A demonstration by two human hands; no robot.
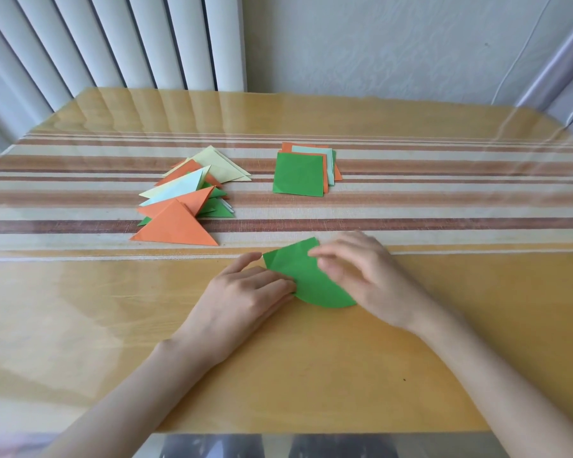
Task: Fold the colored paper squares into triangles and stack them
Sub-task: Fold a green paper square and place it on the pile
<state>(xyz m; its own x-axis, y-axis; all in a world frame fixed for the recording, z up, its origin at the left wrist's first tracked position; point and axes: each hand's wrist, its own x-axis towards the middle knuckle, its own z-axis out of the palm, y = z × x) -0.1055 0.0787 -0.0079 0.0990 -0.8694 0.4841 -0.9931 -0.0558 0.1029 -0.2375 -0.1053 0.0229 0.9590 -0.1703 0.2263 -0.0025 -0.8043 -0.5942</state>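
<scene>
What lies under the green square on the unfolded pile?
Under the green paper square: edges of orange paper squares and a pale mint one. Everything else is covered.

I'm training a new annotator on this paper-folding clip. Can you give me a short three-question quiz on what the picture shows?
1. True or false: the pile of folded triangles lies left of the stack of unfolded squares.
2. Which colour is the top square of that stack? A orange, B green, C pale yellow.
3. Fill in: the left hand and right hand are bending a ___ sheet.
Key: 1 true; 2 B; 3 green.
</scene>
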